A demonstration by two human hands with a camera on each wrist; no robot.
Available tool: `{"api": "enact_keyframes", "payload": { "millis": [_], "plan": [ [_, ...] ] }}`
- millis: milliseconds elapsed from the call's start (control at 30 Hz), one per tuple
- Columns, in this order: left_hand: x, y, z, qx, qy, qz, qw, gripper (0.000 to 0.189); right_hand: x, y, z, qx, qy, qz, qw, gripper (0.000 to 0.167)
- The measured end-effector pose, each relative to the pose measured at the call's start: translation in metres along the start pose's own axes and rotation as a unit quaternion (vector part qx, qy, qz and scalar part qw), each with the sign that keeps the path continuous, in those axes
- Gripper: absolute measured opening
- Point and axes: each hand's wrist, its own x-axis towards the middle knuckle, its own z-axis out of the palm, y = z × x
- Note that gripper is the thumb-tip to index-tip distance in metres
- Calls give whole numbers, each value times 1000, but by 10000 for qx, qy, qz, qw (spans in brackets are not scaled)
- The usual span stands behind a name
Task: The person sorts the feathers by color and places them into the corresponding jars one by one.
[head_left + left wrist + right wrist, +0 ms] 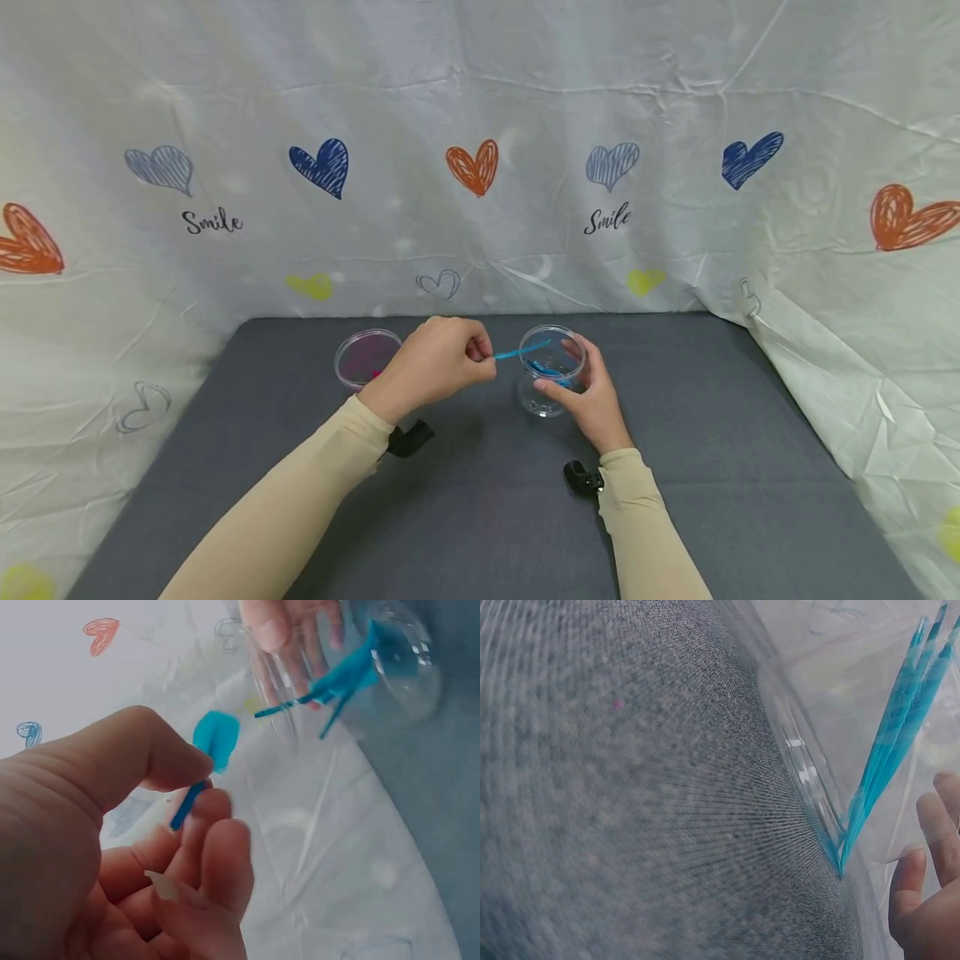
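Observation:
Between thumb and fingertips, my left hand [442,358] pinches the thin end of a small blue plastic spoon [216,741] with a flat rounded head. In the head view, the spoon's far end overlaps the mouth of a clear plastic cup [542,403]. My right hand [596,400] holds that cup at its right side, thumb on the near side and fingers behind. Several similar blue spoons [900,727] lean inside it, their ends gathered at the bottom. Behind the left hand stands a second clear cup [340,371] with pink items, partly hidden.
A dark grey cloth [480,517] covers the table. White curtain [540,108] with printed hearts hangs behind and at both sides. Black wrist cameras [581,477] are strapped below both hands. A tiny pink speck [617,704] shows on the cloth.

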Motion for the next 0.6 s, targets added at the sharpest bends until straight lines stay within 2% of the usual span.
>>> {"api": "enact_keyframes", "payload": {
  "millis": [133,267,433,600],
  "plan": [
    [17,9,7,-176,-102,200,9996,3,1,-1,-1,80,-11,34,10000,92],
    [30,18,14,-172,-161,268,9994,4,2,-3,0,167,-75,70,9998,93],
    [41,26,20,-90,-224,276,9993,5,2,-4,0,184,-111,81,9997,94],
    [48,26,29,-54,-429,392,9983,7,0,-2,-2,118,-112,163,9997,94]
  ]
}}
